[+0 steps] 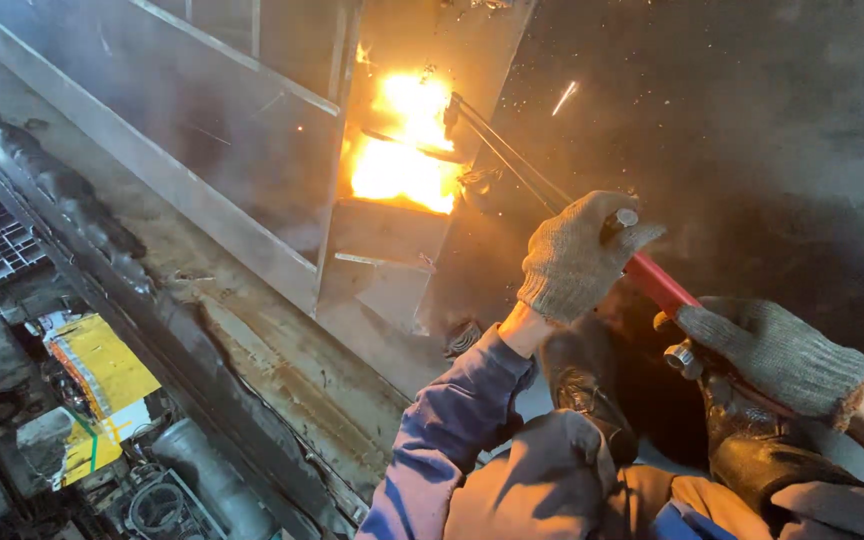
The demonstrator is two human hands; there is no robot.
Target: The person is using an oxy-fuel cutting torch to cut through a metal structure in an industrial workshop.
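My left hand (577, 255), in a grey knit glove, grips the front of a cutting torch near its valve knob. Further back, my right hand (777, 355), gloved the same way, is closed on the torch's red handle (660, 285). Two thin metal tubes (512, 150) run from the handle up and left to the torch head. At the head a bright orange flame (402, 145) burns against a grey steel structure (242, 130). A spark flies at the upper right of the flame. My blue sleeve and my knees fill the bottom of the view.
A steel beam flange (282, 360), rusty and scratched, runs diagonally below the structure. At the left lie a yellow box (102, 370) and dark machine parts. A dark wall (752, 120) is behind the torch at the right.
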